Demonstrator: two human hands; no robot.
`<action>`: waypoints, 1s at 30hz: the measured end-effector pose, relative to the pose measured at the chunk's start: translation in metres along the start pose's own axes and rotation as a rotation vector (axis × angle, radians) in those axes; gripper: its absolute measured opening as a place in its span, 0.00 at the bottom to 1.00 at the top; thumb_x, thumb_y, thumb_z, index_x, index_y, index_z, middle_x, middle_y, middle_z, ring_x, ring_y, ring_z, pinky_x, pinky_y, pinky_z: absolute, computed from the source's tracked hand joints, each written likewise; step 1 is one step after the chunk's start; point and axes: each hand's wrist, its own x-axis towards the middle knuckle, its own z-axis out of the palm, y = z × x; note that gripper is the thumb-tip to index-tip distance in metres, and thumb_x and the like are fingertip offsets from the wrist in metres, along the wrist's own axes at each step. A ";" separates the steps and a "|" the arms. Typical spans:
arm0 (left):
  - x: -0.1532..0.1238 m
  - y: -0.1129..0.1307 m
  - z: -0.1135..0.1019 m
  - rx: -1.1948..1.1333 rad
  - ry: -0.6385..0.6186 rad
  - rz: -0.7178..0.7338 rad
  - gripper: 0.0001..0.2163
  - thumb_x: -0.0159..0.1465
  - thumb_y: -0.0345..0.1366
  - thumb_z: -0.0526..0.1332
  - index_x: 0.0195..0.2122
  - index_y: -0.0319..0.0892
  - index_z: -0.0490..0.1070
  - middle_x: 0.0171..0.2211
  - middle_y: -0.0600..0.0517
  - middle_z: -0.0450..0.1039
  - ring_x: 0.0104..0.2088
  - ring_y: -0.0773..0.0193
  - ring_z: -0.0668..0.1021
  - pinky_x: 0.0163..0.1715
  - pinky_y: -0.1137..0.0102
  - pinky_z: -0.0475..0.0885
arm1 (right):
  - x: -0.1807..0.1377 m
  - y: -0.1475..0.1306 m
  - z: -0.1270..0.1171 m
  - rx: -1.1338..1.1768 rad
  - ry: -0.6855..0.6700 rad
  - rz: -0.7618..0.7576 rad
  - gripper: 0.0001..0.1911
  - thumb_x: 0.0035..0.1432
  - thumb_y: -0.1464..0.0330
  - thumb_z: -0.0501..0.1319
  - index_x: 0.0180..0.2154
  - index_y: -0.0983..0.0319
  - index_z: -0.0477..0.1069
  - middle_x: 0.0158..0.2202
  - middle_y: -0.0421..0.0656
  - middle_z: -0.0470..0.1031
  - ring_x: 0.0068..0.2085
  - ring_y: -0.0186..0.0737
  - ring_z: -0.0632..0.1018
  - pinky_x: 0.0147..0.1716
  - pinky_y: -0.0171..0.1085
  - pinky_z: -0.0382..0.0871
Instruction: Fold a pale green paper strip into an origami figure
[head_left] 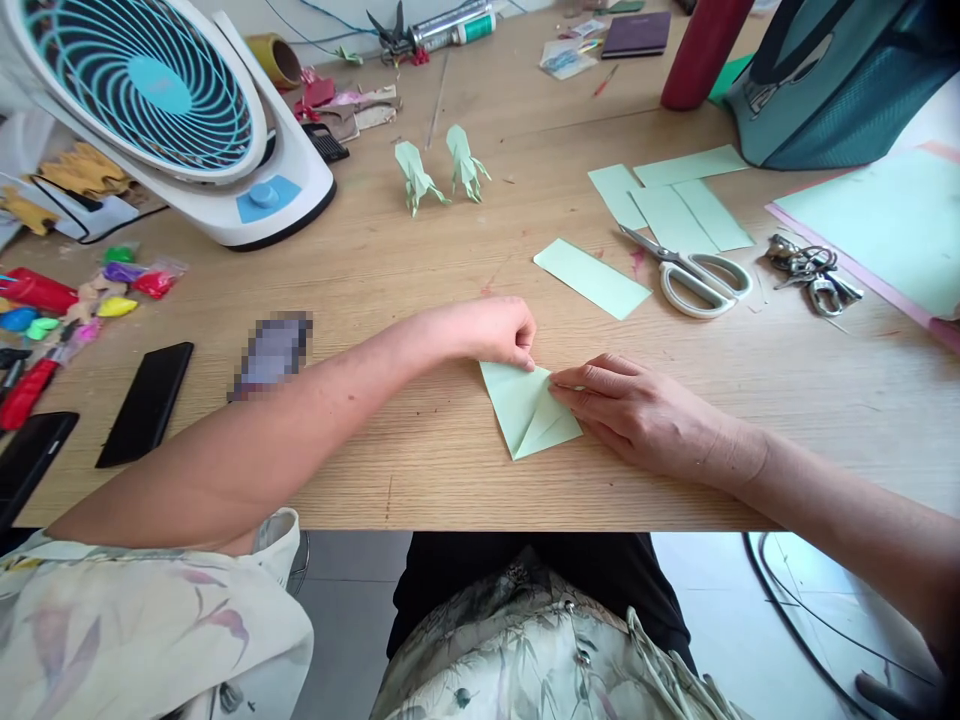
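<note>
A pale green folded paper lies on the wooden table near its front edge. My left hand is curled, its fingertips pinching the paper's upper corner. My right hand lies flat across the paper's right side, fingers together and pressing the fold down. Part of the paper's right edge is hidden under those fingers.
Two finished green paper figures stand further back. A green strip, white-handled scissors, more green sheets and keys lie to the right. A white and teal fan, clay pieces and black phones are on the left.
</note>
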 end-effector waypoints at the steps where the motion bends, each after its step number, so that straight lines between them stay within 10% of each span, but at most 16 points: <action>1: -0.001 -0.004 -0.002 -0.005 -0.012 0.010 0.09 0.58 0.42 0.65 0.28 0.41 0.74 0.27 0.53 0.76 0.27 0.67 0.72 0.28 0.71 0.60 | 0.000 0.000 0.000 0.001 0.000 -0.003 0.15 0.65 0.80 0.52 0.48 0.69 0.73 0.50 0.55 0.75 0.45 0.48 0.75 0.42 0.45 0.75; 17: -0.013 -0.024 -0.004 -0.089 0.047 -0.013 0.14 0.59 0.46 0.60 0.31 0.39 0.74 0.30 0.51 0.75 0.30 0.65 0.72 0.30 0.71 0.61 | -0.004 0.001 0.006 -0.083 -0.015 0.022 0.15 0.66 0.77 0.52 0.51 0.67 0.72 0.51 0.52 0.76 0.43 0.47 0.73 0.43 0.45 0.74; 30: -0.002 0.023 0.006 0.095 0.015 -0.067 0.12 0.56 0.46 0.67 0.31 0.41 0.74 0.30 0.52 0.77 0.28 0.66 0.72 0.26 0.70 0.59 | -0.005 0.000 0.007 -0.084 0.011 0.027 0.17 0.68 0.76 0.51 0.54 0.68 0.72 0.52 0.54 0.76 0.43 0.47 0.74 0.42 0.46 0.71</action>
